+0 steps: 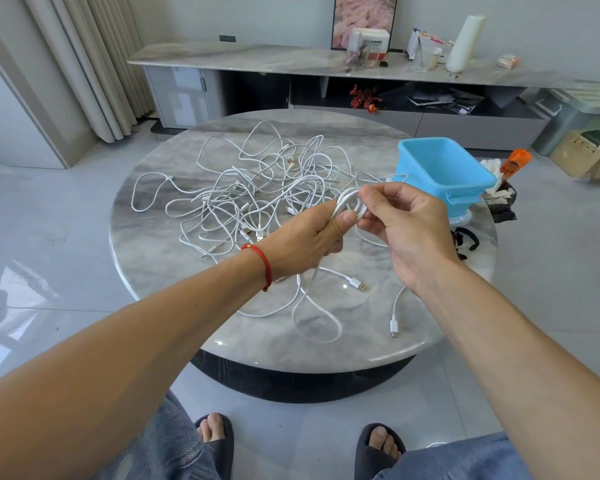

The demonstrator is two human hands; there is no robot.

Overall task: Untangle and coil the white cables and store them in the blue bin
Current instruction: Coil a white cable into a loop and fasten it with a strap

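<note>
I see both hands, left hand (300,242) and right hand (407,226), pinching 1 smooth white coil (350,206) beside the blue bin (445,169); tangled cables (257,188) sprawl left on the round marble table (160,271).

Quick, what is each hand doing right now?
Left hand: closed around a small coil of white cable.
Right hand: fingertips pinching the same coil.

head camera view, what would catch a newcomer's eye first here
First the two hands in mid-frame, left hand and right hand, both gripping a small white cable coil. Behind them a tangled pile of white cables sprawls across the round marble table, with the blue bin at its right edge.
</note>
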